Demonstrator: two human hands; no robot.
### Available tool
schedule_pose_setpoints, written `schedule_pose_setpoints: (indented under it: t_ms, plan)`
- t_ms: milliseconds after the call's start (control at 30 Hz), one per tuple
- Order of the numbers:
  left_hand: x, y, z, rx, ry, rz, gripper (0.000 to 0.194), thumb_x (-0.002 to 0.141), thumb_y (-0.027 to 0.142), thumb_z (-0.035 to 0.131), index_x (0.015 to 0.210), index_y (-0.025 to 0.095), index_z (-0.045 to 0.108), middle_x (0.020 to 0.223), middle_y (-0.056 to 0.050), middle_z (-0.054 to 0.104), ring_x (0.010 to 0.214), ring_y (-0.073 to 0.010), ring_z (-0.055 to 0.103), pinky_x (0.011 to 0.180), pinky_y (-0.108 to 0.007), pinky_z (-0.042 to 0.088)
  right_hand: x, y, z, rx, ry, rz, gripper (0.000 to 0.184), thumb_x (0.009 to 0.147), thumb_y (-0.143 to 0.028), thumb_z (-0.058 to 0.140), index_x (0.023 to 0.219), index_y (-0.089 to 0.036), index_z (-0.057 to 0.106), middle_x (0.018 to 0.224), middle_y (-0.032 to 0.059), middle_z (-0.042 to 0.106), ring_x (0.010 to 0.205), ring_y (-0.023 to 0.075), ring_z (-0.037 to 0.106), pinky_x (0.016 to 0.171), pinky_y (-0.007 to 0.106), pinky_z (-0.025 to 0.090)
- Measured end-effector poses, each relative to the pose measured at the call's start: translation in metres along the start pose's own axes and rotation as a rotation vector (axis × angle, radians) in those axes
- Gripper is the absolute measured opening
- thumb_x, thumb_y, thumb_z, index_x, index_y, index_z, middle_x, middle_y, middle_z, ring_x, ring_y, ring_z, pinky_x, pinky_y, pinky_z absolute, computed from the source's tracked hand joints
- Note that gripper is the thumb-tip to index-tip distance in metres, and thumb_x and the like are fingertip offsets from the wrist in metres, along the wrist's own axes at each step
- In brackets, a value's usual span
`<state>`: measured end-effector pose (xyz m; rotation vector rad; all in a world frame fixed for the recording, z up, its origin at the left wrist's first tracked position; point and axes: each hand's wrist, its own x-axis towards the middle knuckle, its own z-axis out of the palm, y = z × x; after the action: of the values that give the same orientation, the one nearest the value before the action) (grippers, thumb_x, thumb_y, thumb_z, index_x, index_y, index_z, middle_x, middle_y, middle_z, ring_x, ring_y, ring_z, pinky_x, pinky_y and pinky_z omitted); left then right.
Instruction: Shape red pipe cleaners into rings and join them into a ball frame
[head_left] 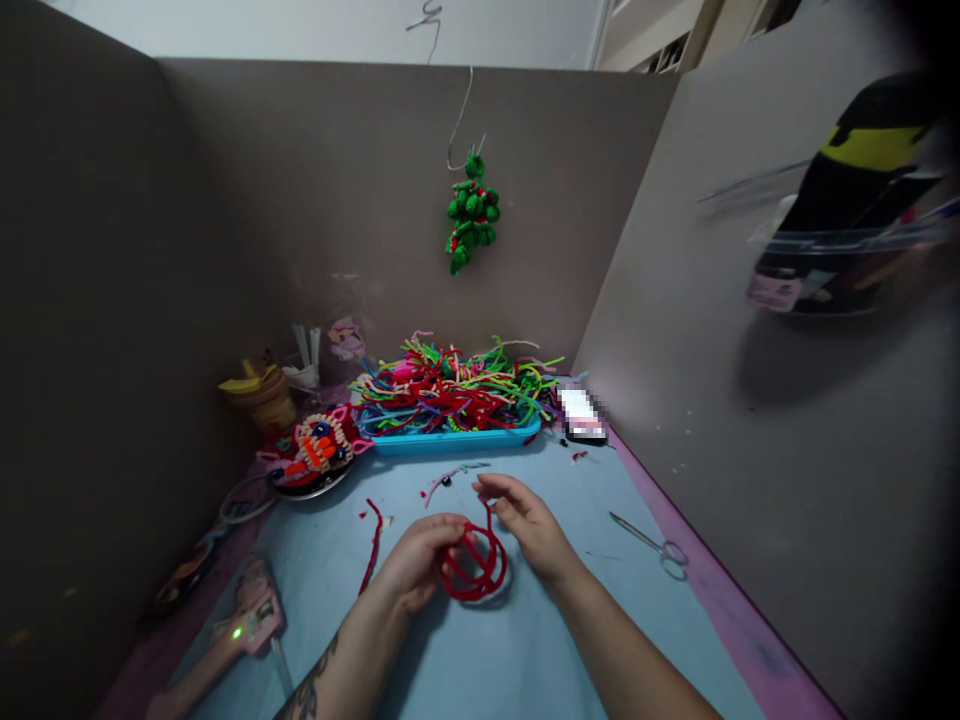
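Grasping red coil (474,594), left fingers (445,529) and right fingers (505,484), scissors (661,549) alongside, blue tray (457,440) beyond

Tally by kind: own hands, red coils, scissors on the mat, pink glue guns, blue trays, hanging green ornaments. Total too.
Hands: 2 (left hand, right hand)
Red coil: 1
Scissors: 1
Glue gun: 1
Blue tray: 1
Green ornament: 1
Total: 7
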<state>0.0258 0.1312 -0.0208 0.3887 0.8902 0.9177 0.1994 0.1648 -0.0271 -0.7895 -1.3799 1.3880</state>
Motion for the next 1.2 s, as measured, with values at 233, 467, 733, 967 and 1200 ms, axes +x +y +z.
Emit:
schedule_pose_setpoints:
  t_ms: [233,467,733,967,1200]
  plan:
    - [-0.001,-0.002,0.003,0.136,0.018,0.011,0.010,0.061,0.010,0.063,0.071,0.008,0.062,0.064,-0.006,0.062,0.041,-0.0032,0.039,0.037,-0.015,0.020,0.000,-0.004,0.006,0.209,-0.033,0.161,0.030,0.072,-0.046,0.072,0.087,-0.020,0.073,0.069,0.0031,0.068,0.061,0.0125,0.055,0.061,0.025,0.041]
    - [-0.002,0.001,0.004,0.109,0.022,-0.004,0.012,0.060,0.010,0.063,0.071,0.009,0.061,0.066,-0.007,0.063,0.042,-0.0036,0.039,0.037,-0.014,0.019,-0.001,-0.010,0.001,0.299,-0.014,0.237,0.029,0.058,-0.040,0.083,0.075,-0.018,0.074,0.062,0.0021,0.066,0.052,0.0091,0.048,0.052,0.022,0.034]
    - [-0.004,0.000,0.003,0.103,-0.016,0.005,0.007,0.062,0.009,0.063,0.069,0.008,0.063,0.065,-0.006,0.062,0.041,-0.0031,0.038,0.038,-0.015,0.020,0.000,-0.010,0.002,0.231,-0.011,0.221,0.025,0.057,-0.031,0.084,0.074,-0.020,0.071,0.066,-0.0007,0.064,0.060,0.0117,0.053,0.058,0.024,0.039]
    - [-0.002,0.000,-0.001,0.072,-0.053,0.058,0.019,0.063,0.008,0.068,0.082,0.010,0.065,0.066,-0.006,0.067,0.046,-0.0048,0.048,0.046,-0.015,0.034,0.003,-0.003,0.007,0.201,-0.027,0.397,0.027,0.055,-0.032,0.083,0.070,-0.016,0.068,0.063,-0.0022,0.063,0.056,0.0099,0.051,0.057,0.023,0.038]
    - [-0.001,0.000,-0.002,0.019,-0.035,0.041,0.043,0.066,0.005,0.067,0.108,0.011,0.063,0.068,-0.007,0.070,0.051,-0.0078,0.057,0.052,-0.016,0.040,0.000,0.003,0.010,0.279,-0.067,0.462,0.034,0.057,-0.040,0.084,0.069,-0.013,0.067,0.064,0.0005,0.067,0.057,0.0111,0.057,0.061,0.024,0.041]
